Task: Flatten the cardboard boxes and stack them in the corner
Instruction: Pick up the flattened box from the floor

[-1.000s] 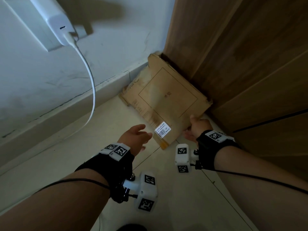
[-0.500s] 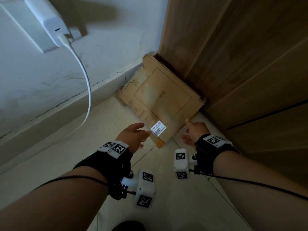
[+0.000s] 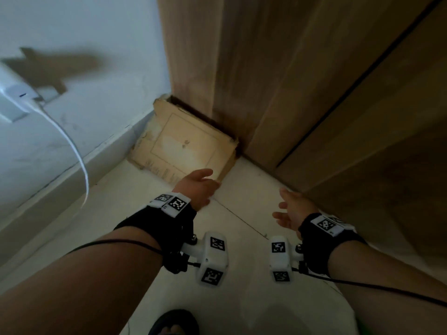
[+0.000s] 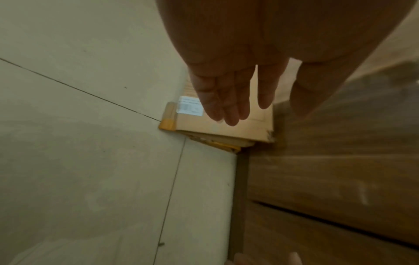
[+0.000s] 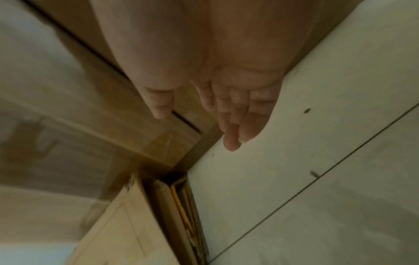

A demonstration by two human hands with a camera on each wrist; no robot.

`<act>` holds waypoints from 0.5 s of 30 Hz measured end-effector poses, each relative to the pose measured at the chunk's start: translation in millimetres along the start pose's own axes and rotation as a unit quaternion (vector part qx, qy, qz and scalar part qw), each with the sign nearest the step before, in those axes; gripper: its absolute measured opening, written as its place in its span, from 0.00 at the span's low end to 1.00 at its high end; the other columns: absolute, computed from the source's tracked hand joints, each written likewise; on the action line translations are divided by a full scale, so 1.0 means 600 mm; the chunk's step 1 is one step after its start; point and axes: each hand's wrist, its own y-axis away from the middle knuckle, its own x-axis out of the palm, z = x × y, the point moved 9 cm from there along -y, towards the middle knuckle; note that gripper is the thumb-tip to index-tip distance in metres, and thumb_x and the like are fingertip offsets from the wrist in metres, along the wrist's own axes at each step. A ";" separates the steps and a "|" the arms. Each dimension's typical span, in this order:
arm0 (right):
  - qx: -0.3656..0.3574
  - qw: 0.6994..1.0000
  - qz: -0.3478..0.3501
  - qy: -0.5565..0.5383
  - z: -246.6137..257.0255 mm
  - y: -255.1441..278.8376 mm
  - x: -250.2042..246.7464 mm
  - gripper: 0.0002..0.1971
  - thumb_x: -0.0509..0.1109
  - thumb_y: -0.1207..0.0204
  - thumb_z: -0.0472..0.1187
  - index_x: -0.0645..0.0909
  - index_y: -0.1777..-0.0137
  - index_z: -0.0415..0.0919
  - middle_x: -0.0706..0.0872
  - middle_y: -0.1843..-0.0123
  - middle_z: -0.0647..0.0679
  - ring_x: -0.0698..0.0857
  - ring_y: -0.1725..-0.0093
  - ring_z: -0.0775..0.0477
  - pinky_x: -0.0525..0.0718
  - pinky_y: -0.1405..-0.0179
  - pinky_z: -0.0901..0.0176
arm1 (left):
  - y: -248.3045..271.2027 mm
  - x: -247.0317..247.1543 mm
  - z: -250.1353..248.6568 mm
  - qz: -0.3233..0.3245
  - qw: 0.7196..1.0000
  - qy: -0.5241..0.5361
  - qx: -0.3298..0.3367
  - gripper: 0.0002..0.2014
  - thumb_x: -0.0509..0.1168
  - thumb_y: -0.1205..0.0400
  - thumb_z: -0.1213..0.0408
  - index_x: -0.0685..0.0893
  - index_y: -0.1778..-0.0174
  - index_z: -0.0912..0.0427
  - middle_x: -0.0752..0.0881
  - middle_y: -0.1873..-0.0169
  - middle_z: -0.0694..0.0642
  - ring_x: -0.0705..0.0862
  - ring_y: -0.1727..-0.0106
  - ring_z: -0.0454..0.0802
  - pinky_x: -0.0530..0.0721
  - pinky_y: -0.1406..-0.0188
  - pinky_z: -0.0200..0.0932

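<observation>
A stack of flattened cardboard boxes (image 3: 183, 146) lies on the floor in the corner between the white wall and the wooden cabinet. Its top sheet bears a printed rectangle and a white barcode label (image 4: 189, 107). Other flattened sheets (image 5: 181, 206) show beneath it at the edge. My left hand (image 3: 198, 184) hovers over the stack's near corner, fingers straight and holding nothing. My right hand (image 3: 290, 209) is off the cardboard, apart from it over the bare floor near the cabinet, fingers relaxed and empty.
A wooden cabinet (image 3: 314, 93) with a dark seam fills the right side. On the white wall (image 3: 84, 32) at the left a white charger (image 3: 17, 97) is plugged in, and its cable (image 3: 77, 153) hangs down. Pale floor tiles (image 3: 242, 238) lie below. My sandalled foot (image 3: 174, 325) shows at the bottom.
My right hand let go of the stack's right edge and drew back towards me. The left hand stayed hovering at the near corner. The head view shifted right.
</observation>
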 end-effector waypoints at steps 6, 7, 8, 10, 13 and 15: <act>0.005 0.995 -0.040 -0.087 -0.045 0.058 -0.170 0.20 0.61 0.19 0.51 0.71 0.32 0.40 0.76 0.57 0.48 0.80 0.67 0.47 0.77 0.71 0.57 | 0.060 0.161 -0.092 0.072 0.989 -0.114 0.055 0.23 0.64 0.20 0.68 0.74 0.28 0.60 0.80 0.45 0.61 0.80 0.42 0.55 0.78 0.39 0.48; 0.014 0.994 -0.052 -0.100 -0.063 0.067 -0.204 0.20 0.61 0.19 0.51 0.71 0.32 0.40 0.76 0.57 0.47 0.80 0.66 0.47 0.78 0.71 0.57 | 0.072 0.193 -0.100 0.087 0.984 -0.141 0.068 0.22 0.64 0.20 0.68 0.74 0.28 0.62 0.80 0.45 0.60 0.80 0.43 0.55 0.78 0.40 0.49; 0.024 0.991 -0.067 -0.114 -0.089 0.070 -0.242 0.20 0.61 0.19 0.52 0.72 0.33 0.41 0.77 0.57 0.47 0.81 0.66 0.47 0.78 0.72 0.57 | 0.084 0.229 -0.108 0.100 0.977 -0.169 0.084 0.22 0.64 0.20 0.68 0.74 0.28 0.63 0.79 0.45 0.59 0.80 0.44 0.54 0.80 0.41 0.51; 0.046 0.986 -0.092 -0.128 -0.137 0.076 -0.299 0.19 0.62 0.19 0.53 0.73 0.36 0.40 0.77 0.57 0.46 0.81 0.66 0.47 0.80 0.72 0.57 | 0.104 0.281 -0.117 0.119 0.965 -0.208 0.107 0.23 0.64 0.20 0.70 0.74 0.27 0.63 0.80 0.44 0.59 0.80 0.49 0.52 0.82 0.47 0.49; 0.088 0.979 -0.123 -0.136 -0.219 0.092 -0.384 0.17 0.62 0.19 0.52 0.72 0.44 0.38 0.77 0.60 0.45 0.81 0.67 0.46 0.79 0.71 0.55 | 0.135 0.369 -0.111 0.154 0.944 -0.265 0.122 0.24 0.63 0.20 0.71 0.72 0.26 0.61 0.81 0.38 0.61 0.80 0.51 0.50 0.84 0.51 0.41; 0.110 0.977 -0.129 -0.132 -0.269 0.105 -0.429 0.16 0.62 0.19 0.51 0.73 0.45 0.37 0.79 0.59 0.43 0.82 0.66 0.45 0.80 0.69 0.54 | 0.157 0.426 -0.090 0.178 0.934 -0.288 0.112 0.25 0.63 0.20 0.70 0.71 0.25 0.59 0.81 0.37 0.61 0.78 0.49 0.49 0.82 0.55 0.38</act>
